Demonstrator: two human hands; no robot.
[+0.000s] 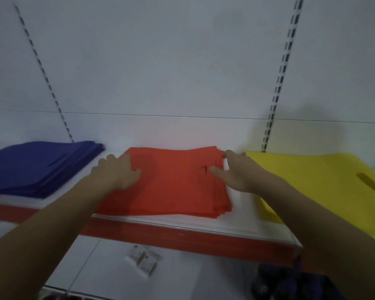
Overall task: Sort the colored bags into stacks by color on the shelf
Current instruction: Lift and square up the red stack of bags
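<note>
Three stacks on the shelf point(182, 226) already - sorting looks mostly done.
L to R: blue stack point(41, 167) sits alone; left hand point(117, 172) lies flat, fingers spread, on the red stack point(171, 185); right hand point(240, 174) at its right edge w/ thumb on top - pinching or just nudging, can't tell; yellow stack point(312, 176) beside. Red edges look ragged, so squaring's prob. what's left.

The flat blue fabric bag stack point(37, 167) runs off the left edge, the flat yellow fabric bag stack point(312, 176) off the right — a forearm point(325, 215) hides its near corner. Pale packets point(143, 259) below: blurred.
</note>
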